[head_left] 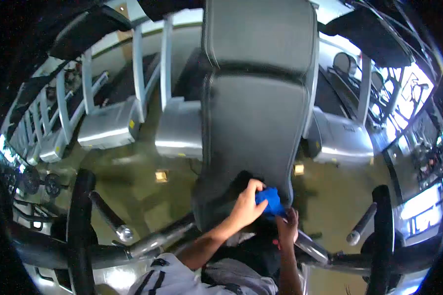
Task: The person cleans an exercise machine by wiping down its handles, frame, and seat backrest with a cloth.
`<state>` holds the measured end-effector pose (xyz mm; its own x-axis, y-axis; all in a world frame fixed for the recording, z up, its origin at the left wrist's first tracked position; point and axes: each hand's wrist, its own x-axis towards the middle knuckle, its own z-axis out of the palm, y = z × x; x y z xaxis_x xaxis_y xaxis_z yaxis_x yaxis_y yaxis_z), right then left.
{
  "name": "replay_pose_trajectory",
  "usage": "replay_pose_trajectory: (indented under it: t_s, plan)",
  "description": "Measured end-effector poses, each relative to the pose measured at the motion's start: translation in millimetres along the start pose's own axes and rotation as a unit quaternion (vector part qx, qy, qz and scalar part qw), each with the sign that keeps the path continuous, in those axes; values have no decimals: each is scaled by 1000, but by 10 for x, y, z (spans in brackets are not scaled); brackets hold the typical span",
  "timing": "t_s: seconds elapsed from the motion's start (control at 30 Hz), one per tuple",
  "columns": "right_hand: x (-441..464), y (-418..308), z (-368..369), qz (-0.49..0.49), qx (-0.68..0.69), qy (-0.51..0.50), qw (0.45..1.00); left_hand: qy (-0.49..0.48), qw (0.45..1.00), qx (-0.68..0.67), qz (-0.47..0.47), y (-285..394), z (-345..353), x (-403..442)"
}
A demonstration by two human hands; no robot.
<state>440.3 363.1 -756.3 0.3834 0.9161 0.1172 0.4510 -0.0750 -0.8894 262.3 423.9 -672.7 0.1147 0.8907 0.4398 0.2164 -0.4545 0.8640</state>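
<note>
A blue cloth (268, 200), bunched up, lies against the lower end of a black padded seat (251, 128). My left hand (248, 204) is closed on the cloth, with thumb and fingers curled round its left side. Close by on the right, my right hand (288, 226) is at the seat's lower right edge, just under the cloth. Its fingers are bent, and whether they touch the cloth or the seat edge I cannot make out. Above the seat, a separate padded section (261, 34) continues the backrest.
Black-gripped handles of the machine stand at left (106, 211) and right (364, 223). A thick metal tube (162, 236) runs beside the seat. Beyond it are several treadmills with silver motor covers (108, 125), and another silver cover (342, 137) at right.
</note>
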Motion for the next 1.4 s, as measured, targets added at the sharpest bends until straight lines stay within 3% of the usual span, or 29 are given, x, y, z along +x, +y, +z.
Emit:
replay_pose_trajectory:
  t_s: [0.13,0.2,0.3,0.33,0.5,0.67,0.73,0.8,0.83,0.87,0.9,0.97,1.0,1.1,1.17,1.27,1.33,1.37,1.4]
  plan:
    - [-164,51,-157,-3,110,-36,993,-43,999,-9,-18,108,-337,-75]
    - [-257,63,-256,-88,-8,-38,995,-103,994,15,-11,134,-541,-146]
    - [-361,39,-351,-136,-76,11,988,-210,974,84,9,169,-748,-235]
    - [-418,-221,-400,-80,-64,27,994,-217,972,85,5,159,-774,-253]
    - [-461,-384,-492,-101,-56,41,992,-213,968,135,-1,92,-946,-102]
    - [-291,-761,-422,-131,15,26,991,-137,974,174,52,281,-1155,202]
    - [-128,-791,-325,-195,-100,80,972,-112,975,181,56,264,-1225,320]
    - [16,-1099,-360,-160,-76,38,983,-86,976,191,58,302,-1313,391]
    - [115,-1313,-360,-125,-57,-7,990,-36,962,265,51,363,-1347,425]
    - [184,-1414,-311,-133,-47,11,990,15,941,335,44,398,-1371,450]
    - [250,-1533,-269,-136,-44,13,990,18,940,337,48,397,-1392,468]
    - [375,-1809,-202,-162,35,10,986,140,918,371,-1,351,-1417,504]
    - [412,-1950,-200,-173,-15,22,985,162,928,334,44,382,-1444,562]
    - [519,-2176,-49,-170,74,42,982,198,948,247,22,540,-1506,695]
    - [588,-2338,-36,-140,60,3,988,246,969,27,-12,536,-1479,795]
    - [744,-2578,-12,-182,108,0,977,273,962,11,20,503,-1514,972]
    - [899,-2683,12,-204,113,23,972,307,936,164,60,557,-1546,1139]
    - [974,-2753,7,-199,118,29,972,305,936,163,58,617,-1545,1275]
    - [1057,-2856,-8,-198,127,38,971,327,926,137,132,706,-1532,1436]
